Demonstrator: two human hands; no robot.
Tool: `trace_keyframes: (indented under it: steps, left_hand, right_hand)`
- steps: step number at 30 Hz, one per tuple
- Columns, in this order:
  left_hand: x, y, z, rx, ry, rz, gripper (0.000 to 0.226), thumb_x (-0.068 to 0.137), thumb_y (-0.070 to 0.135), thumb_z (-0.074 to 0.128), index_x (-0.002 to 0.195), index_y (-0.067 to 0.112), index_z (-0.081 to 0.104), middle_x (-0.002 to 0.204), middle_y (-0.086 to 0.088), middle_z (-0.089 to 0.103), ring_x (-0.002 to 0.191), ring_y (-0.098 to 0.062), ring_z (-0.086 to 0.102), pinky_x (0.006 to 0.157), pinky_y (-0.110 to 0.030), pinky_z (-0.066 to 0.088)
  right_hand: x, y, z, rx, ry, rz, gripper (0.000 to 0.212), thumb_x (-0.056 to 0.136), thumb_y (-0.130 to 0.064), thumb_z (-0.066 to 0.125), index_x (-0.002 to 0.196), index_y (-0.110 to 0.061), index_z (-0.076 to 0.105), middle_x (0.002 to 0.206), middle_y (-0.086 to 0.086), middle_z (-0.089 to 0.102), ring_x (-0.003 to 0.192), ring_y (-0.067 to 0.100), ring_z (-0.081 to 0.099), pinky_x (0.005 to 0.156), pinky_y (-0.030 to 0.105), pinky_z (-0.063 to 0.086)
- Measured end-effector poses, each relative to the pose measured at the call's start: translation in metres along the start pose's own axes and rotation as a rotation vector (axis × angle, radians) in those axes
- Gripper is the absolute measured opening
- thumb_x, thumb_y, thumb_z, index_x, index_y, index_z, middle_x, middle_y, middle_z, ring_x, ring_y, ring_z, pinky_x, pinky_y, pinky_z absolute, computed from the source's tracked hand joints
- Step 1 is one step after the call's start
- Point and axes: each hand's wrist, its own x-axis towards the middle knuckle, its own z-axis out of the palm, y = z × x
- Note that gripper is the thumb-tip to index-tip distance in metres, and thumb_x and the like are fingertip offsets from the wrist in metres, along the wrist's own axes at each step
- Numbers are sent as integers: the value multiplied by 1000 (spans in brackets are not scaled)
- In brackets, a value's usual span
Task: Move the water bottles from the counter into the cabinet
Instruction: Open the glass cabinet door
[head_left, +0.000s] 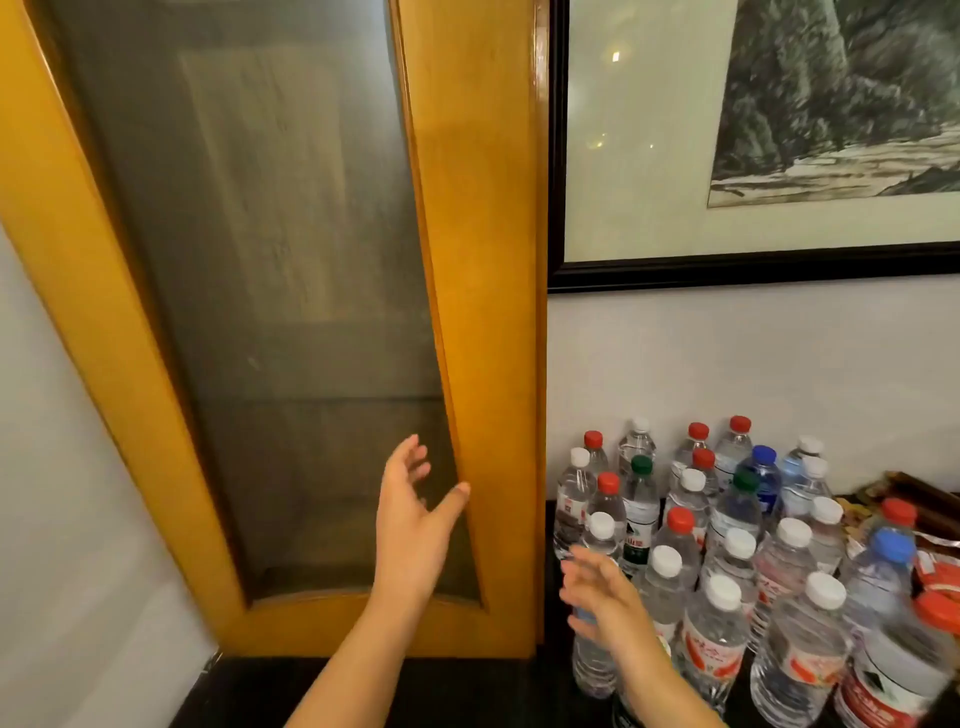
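Reached toward the glass-paned cabinet door (291, 312) with the left hand (410, 525), fingers spread and holding nothing, thumb touching the door's inner wooden edge, apparently to swing it wide enough for loading. Hovered the right hand (597, 597) at the near-left edge of the water bottles (727, 561), fingers loosely extended, blurred, gripping nothing clearly; probably lined up for the nearest bottle. Stood upright, crowded on the dark counter (363, 691) just beside the cabinet, under a framed painting (779, 156). Not yet shelved.
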Motion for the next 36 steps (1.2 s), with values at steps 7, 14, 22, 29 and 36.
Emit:
trace_keyframes:
  steps: [7,14,22,29,36]
  left_hand:
    - [57,70,58,188,281,304,110,68,45,76,147,22,4,155,1,10,143,-19,12,113,-41,21]
    - [77,84,98,454,445,238,131,60,66,70,146,8,-10,155,-8,1,141,-28,7,112,-47,15]
    - [75,90,101,464,521,232,125,59,51,77,147,19,-5,147,-10,16,124,-29,24,99,-46,29]
    - [56,87,94,443,581,301,123,54,46,76,147,26,-3,145,-11,20,118,-28,26,94,-43,31]
    - [49,88,94,497,530,272,121,60,44,74,147,16,-6,151,-13,9,132,-33,17,105,-47,24]
  right_hand:
    - [48,-56,27,-108,-90,-298,59,90,-12,56,141,-28,31,137,-10,39,126,10,37,101,31,34]
    - [70,-61,38,-76,-91,-344,59,84,-5,60,134,-28,39,124,-9,42,112,8,42,91,24,37]
    - [65,-60,33,-69,-172,-269,68,83,-4,60,139,-33,34,130,-13,36,118,4,33,102,35,36]
    - [56,-55,25,-34,-166,-324,55,80,3,60,118,-35,50,120,-17,52,120,10,45,86,20,43]
    - [62,-57,45,-465,28,-470,42,92,-25,54,131,-14,46,129,4,56,120,20,51,93,29,42]
